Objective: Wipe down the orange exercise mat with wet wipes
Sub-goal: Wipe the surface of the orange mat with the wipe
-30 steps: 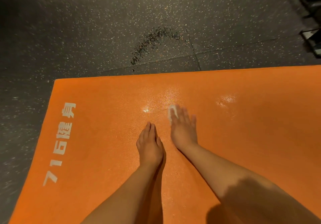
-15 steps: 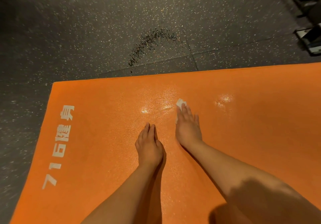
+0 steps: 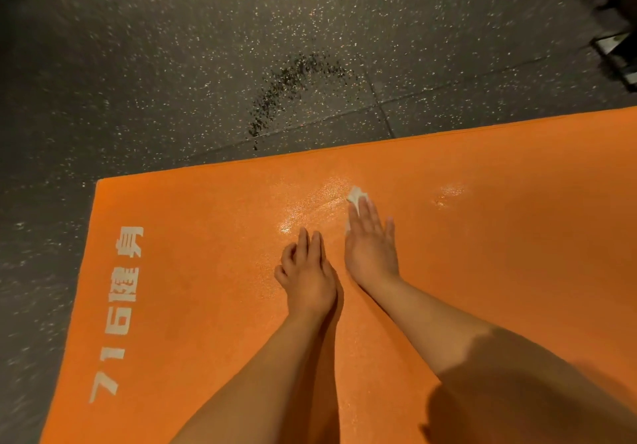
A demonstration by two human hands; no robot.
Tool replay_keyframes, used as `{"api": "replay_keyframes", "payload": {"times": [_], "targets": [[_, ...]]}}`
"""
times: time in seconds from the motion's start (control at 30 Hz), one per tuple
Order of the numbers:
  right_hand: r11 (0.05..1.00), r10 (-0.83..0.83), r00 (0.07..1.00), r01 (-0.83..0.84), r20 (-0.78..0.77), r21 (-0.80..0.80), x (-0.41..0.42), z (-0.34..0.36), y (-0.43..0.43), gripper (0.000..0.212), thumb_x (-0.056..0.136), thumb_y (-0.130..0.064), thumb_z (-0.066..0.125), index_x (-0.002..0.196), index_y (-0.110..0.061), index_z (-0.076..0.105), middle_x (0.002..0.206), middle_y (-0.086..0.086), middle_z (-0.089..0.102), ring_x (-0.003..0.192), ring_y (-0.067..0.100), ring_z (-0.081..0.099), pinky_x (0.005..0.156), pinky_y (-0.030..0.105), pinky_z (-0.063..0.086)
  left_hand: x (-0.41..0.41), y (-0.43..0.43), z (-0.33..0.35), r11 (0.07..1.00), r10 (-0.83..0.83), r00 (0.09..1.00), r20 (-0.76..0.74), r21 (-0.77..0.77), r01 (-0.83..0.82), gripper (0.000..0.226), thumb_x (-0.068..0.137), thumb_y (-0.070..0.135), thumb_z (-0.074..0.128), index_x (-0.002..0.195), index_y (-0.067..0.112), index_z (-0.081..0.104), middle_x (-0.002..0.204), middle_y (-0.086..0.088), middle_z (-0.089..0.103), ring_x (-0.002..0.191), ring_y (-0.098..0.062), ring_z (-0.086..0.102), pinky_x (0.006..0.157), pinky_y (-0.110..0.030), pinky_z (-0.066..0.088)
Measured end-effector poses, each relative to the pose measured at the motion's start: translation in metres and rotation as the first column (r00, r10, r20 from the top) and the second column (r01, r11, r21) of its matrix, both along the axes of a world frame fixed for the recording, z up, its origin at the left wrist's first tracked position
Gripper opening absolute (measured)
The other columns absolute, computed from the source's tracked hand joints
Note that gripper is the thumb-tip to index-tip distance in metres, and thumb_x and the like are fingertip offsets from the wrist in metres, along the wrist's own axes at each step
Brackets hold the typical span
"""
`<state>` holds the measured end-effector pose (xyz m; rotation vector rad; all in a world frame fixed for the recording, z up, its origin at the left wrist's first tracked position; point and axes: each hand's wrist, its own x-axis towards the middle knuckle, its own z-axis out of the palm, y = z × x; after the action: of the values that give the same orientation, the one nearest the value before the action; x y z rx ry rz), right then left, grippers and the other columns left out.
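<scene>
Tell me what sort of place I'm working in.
Probably a gym: dark speckled rubber floor tiles, an orange exercise mat with white printed lettering, and what may be equipment at the top right edge.

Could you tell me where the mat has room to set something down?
Free: the mat right of the right hand, and the strip between white lettering and left hand. Crowded: the middle, around both hands and the wipe.

Dark speckled floor [image 3: 172,64] carries the orange mat [image 3: 206,305], a darker patch [image 3: 293,78] beyond its edge
</scene>
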<state>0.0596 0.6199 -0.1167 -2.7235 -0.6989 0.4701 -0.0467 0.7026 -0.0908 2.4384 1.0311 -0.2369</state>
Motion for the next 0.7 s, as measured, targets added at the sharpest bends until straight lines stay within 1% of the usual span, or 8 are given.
{"api": "replay_keyframes", "payload": {"times": [0.1, 0.17, 0.27, 0.37, 0.43, 0.6, 0.63, 0.7], "targets": [[0.966, 0.258, 0.964, -0.254, -0.062, 0.054, -0.02, 0.008, -0.002, 0.06, 0.104, -0.031, 0.015, 0.163, -0.024, 0.006, 0.169, -0.003, -0.011, 0.153, 0.011, -0.019, 0.121, 0.044, -0.015, 0.004, -0.004, -0.004, 1.0, 0.017, 1.0, -0.002, 0.002, -0.017, 0.054, 0.105, 0.03, 0.034, 0.157, 0.037, 0.022, 0.168, 0.01, 0.002, 0.148, -0.024, 0.007, 0.115, -0.05, 0.01], [0.939, 0.342, 0.939, -0.34, -0.034, 0.06, -0.024, 0.004, -0.011, 0.064, 0.1, -0.036, 0.004, 0.163, -0.026, 0.012, 0.169, -0.006, -0.005, 0.151, 0.007, -0.018, 0.124, 0.048, -0.009, 0.002, -0.006, -0.005, 1.0, 0.018, 1.0, 0.0, 0.014, -0.018, 0.054, 0.105, 0.031, 0.034, 0.158, 0.037, 0.021, 0.168, 0.01, 0.001, 0.148, -0.024, 0.007, 0.115, -0.049, 0.01], [0.992, 0.12, 0.993, -0.119, -0.014, 0.042, -0.003, -0.003, -0.035, 0.056, 0.108, -0.026, 0.022, 0.163, -0.029, 0.01, 0.17, -0.006, -0.004, 0.153, 0.009, -0.014, 0.125, 0.049, -0.006, 0.002, -0.007, -0.003, 1.0, -0.008, 1.0, -0.026, 0.02, 0.009, 0.055, 0.106, 0.032, 0.034, 0.158, 0.037, 0.019, 0.169, 0.009, -0.002, 0.149, -0.024, 0.004, 0.114, -0.049, 0.008], [0.991, -0.134, 0.99, 0.134, -0.033, -0.002, 0.014, -0.001, -0.055, 0.058, 0.109, -0.027, 0.023, 0.162, -0.026, -0.001, 0.168, -0.002, -0.016, 0.154, 0.014, -0.019, 0.123, 0.047, -0.01, 0.004, -0.01, 0.0, 1.0, -0.016, 0.998, -0.068, 0.008, 0.016, 0.057, 0.105, 0.035, 0.034, 0.159, 0.039, 0.015, 0.169, 0.008, -0.006, 0.151, -0.025, 0.0, 0.116, -0.05, 0.006], [0.992, -0.124, 0.991, 0.125, -0.055, 0.006, 0.012, 0.003, -0.051, 0.06, 0.108, -0.025, 0.024, 0.162, -0.024, -0.003, 0.168, 0.0, -0.019, 0.153, 0.014, -0.022, 0.124, 0.047, -0.01, 0.006, -0.012, 0.002, 1.0, -0.012, 0.997, -0.081, 0.006, 0.012, 0.057, 0.105, 0.035, 0.034, 0.159, 0.039, 0.014, 0.169, 0.007, -0.007, 0.151, -0.026, -0.001, 0.117, -0.051, 0.006], [0.958, 0.28, 0.959, -0.276, -0.048, 0.071, -0.003, 0.004, -0.029, 0.062, 0.108, -0.022, 0.028, 0.163, -0.026, -0.002, 0.169, -0.002, -0.015, 0.153, 0.011, -0.021, 0.125, 0.051, -0.008, 0.01, -0.012, 0.006, 1.0, 0.016, 0.998, -0.055, -0.016, -0.017, 0.058, 0.104, 0.032, 0.036, 0.158, 0.04, 0.017, 0.168, 0.009, -0.004, 0.149, -0.025, 0.002, 0.117, -0.05, 0.004], [0.964, 0.261, 0.965, -0.259, -0.031, 0.058, 0.003, 0.004, -0.028, 0.062, 0.108, -0.021, 0.028, 0.162, -0.025, -0.001, 0.169, -0.003, -0.014, 0.153, 0.011, -0.02, 0.124, 0.051, -0.009, 0.012, -0.01, 0.006, 1.0, 0.011, 0.999, -0.047, -0.011, -0.011, 0.058, 0.103, 0.032, 0.037, 0.158, 0.04, 0.019, 0.168, 0.009, -0.003, 0.148, -0.025, 0.004, 0.116, -0.049, 0.005], [0.996, 0.085, 0.996, -0.084, -0.027, 0.023, 0.017, 0.004, -0.025, 0.063, 0.108, -0.022, 0.028, 0.162, -0.023, -0.003, 0.169, -0.002, -0.015, 0.153, 0.012, -0.019, 0.123, 0.049, -0.012, 0.015, -0.004, 0.003, 1.0, -0.011, 0.999, -0.031, 0.013, 0.011, 0.057, 0.103, 0.034, 0.038, 0.157, 0.04, 0.022, 0.168, 0.009, 0.001, 0.145, -0.026, 0.009, 0.115, -0.047, 0.008]]}}
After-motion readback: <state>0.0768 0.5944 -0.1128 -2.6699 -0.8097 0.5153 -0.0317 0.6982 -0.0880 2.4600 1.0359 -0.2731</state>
